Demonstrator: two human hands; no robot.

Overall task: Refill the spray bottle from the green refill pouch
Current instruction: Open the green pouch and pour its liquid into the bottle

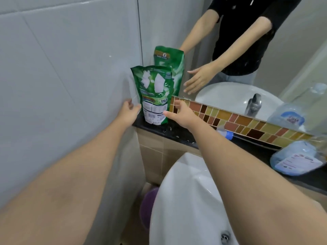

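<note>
In the head view, the green refill pouch (154,96) stands upright at the far left end of the dark table (178,134), just beside the grey tiled wall (62,68). The left hand (128,112) is at its left edge and the right hand (180,113) at its right edge, both with fingers spread and holding nothing; whether they touch it I cannot tell. A pale blue bottle (297,159), probably the spray bottle, lies at the right. To do the pickup well, I think the hands should close on both sides together and keep the pouch upright.
</note>
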